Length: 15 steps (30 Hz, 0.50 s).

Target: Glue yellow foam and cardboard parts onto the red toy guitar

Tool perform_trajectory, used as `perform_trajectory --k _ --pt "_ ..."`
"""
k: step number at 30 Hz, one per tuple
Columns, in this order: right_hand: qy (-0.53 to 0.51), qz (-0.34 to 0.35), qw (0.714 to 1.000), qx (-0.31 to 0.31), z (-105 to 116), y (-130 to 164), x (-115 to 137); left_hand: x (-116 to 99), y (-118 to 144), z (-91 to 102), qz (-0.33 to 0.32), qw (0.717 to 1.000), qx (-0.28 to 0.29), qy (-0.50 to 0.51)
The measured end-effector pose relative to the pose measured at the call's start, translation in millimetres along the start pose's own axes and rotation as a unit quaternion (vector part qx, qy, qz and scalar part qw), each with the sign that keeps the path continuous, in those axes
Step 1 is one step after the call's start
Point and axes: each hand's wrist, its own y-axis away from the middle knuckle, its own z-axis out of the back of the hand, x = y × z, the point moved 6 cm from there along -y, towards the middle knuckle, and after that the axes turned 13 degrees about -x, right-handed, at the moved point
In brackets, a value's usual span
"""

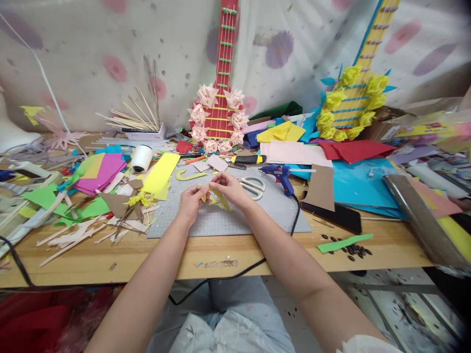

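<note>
Over the grey cutting mat [191,226], my left hand [193,202] and my right hand [228,189] meet, their fingertips pinched together. Between them is a yellow-green paper strip [222,200]; its longer end hangs down under my right fingers. Small yellow paper pieces show beneath the fingers, partly hidden. A curved yellow-green paper piece [189,175] lies on the mat beyond my left hand. White-handled scissors [253,186] rest just right of my right hand, their blades hidden. Farther right sits a blue glue gun [279,177] with a glue stick in its back.
Paper scraps [81,230] cover the left side. A red paper guitar with pink flowers [220,115] and a yellow one [351,105] stand at the back. A black phone [336,218], blue sheets [362,189] and small dark beads [355,252] lie right. A black cord [235,272] crosses the front edge.
</note>
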Motion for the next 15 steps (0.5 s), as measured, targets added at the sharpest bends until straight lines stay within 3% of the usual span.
perform_trajectory --k 5,11,15 --pt "-0.014 -0.005 0.999 -0.036 3.2 0.3 -1.2 -0.7 0.5 -2.1 0.025 0.998 0.038 0.031" --pt "0.006 -0.005 0.999 -0.033 1.9 0.5 -1.0 1.5 -1.4 2.3 0.005 1.000 -0.002 0.013" --pt "0.028 0.030 0.998 -0.048 1.9 -2.2 -3.4 1.7 -0.4 0.3 0.005 1.000 0.019 0.004"
